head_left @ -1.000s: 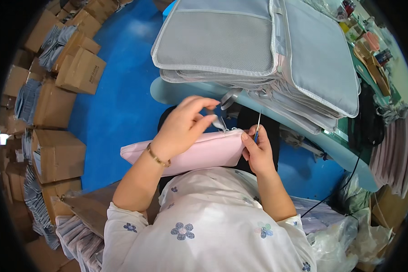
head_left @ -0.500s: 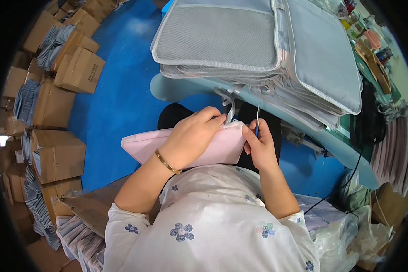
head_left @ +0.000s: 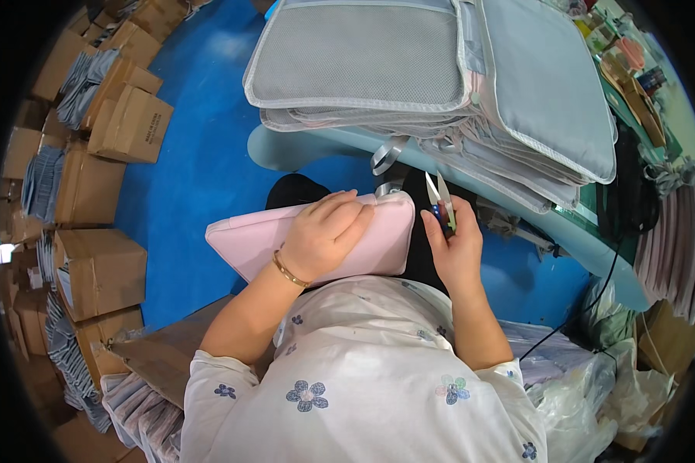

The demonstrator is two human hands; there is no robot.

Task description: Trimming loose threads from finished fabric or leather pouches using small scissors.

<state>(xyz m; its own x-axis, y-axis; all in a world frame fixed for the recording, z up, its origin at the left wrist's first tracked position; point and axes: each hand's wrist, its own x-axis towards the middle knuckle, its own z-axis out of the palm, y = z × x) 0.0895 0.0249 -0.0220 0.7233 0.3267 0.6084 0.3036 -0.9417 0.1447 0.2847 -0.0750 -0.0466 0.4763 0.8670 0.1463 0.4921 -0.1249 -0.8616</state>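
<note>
A flat pink fabric pouch [head_left: 251, 241] rests on my lap. Over its top lies my left hand [head_left: 328, 235], fingers bent around the far edge and gripping it. To the right of the pouch, apart from it, my right hand [head_left: 457, 239] holds small thread snips [head_left: 439, 197]. Their two pointed blades are spread and point away from me. A loop of grey strap [head_left: 388, 155] shows just beyond the pouch, below the table edge. What lies under my left fingers is hidden.
A tall stack of grey mesh-panelled organizer bags [head_left: 363, 65] sits on the pale blue table [head_left: 286, 147] ahead. Cardboard boxes [head_left: 100, 270] with grey folded pieces line the left over a blue floor [head_left: 201, 147]. At right are hanging pink pieces [head_left: 676, 247] and plastic bags [head_left: 571, 409].
My right hand has come off the pouch's corner and moved slightly right, and the snips' blades have spread. My left hand has drawn back from the grey strap onto the pouch.
</note>
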